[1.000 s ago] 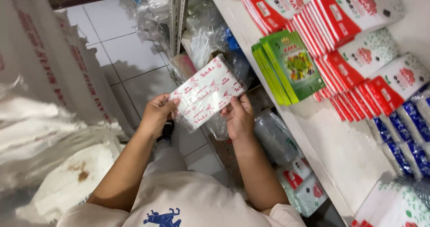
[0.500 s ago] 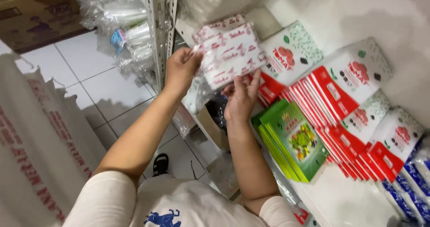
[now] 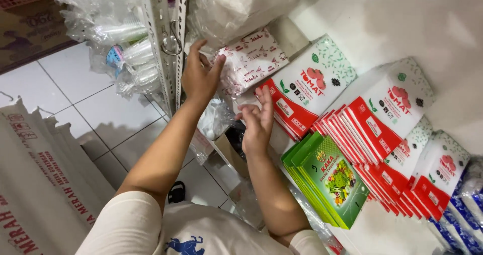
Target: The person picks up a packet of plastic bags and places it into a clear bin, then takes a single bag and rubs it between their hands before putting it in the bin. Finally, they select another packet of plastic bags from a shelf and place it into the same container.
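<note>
Setting: shop corner with a white shelf (image 3: 402,13) on the right, a perforated metal upright (image 3: 160,43) at its edge and pale floor tiles (image 3: 90,114) below
Packet place: white packet with red print (image 3: 254,58) lies at the back left end of the shelf, beside the upright and just left of the red-and-white packs (image 3: 312,89)
Packet axis: long side runs from lower left to upper right, tilted; the printed face is up, toward the camera
Left hand: left hand (image 3: 200,76) has its fingers spread against the packet's left end, thumb up; not closed round it, pressing rather than clenching
Right hand: right hand (image 3: 257,121) hangs open just below the packet, fingers loose, holding nothing
Neighbours: green packs (image 3: 329,179) stand in a row in front of the red-and-white ones; blue packs (image 3: 465,214) at the far right; clear plastic cups in bags (image 3: 126,48) hang left of the upright; white sacks with red print (image 3: 35,184) stand at lower left
Change: half a second ago both hands held the packet up in the air before the shelf; now it rests on the shelf and the right hand has let go
</note>
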